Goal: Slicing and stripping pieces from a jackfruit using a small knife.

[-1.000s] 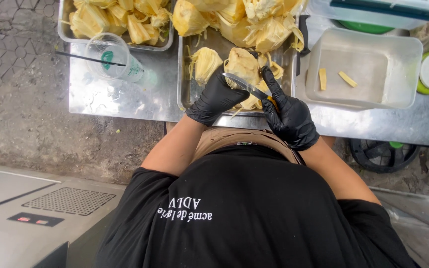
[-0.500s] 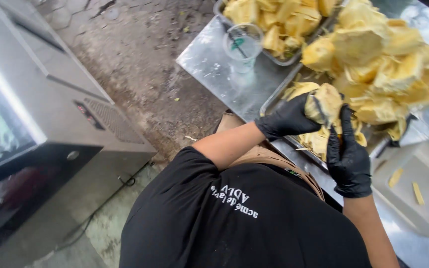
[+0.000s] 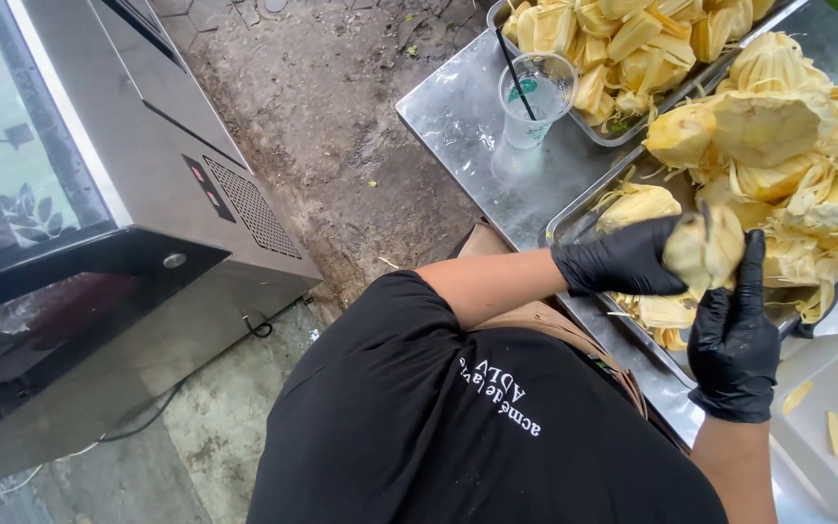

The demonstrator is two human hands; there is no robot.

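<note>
Both hands grip one yellow fruit pod point(image 3: 702, 250): the left hand point(image 3: 621, 264) cups it and the right hand point(image 3: 735, 335) pinches it. They work over the near edge of the metal tray point(image 3: 574, 218). It looks like the pulling-apart step, and next calls for a firm tug.

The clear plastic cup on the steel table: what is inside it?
Inside the clear plastic cup stands a black straw, leaning left. Something green shows near its far wall. Whether any drink remains cannot be seen.

Pretty cramped here: both trays point(image 3: 574, 218) are heaped with fruit point(image 3: 778, 146), no bare spot to reach into. The cup point(image 3: 533, 97) with its straw blocks the table's point(image 3: 458, 107) left corner. Only open steel is the strip around the cup.
</note>
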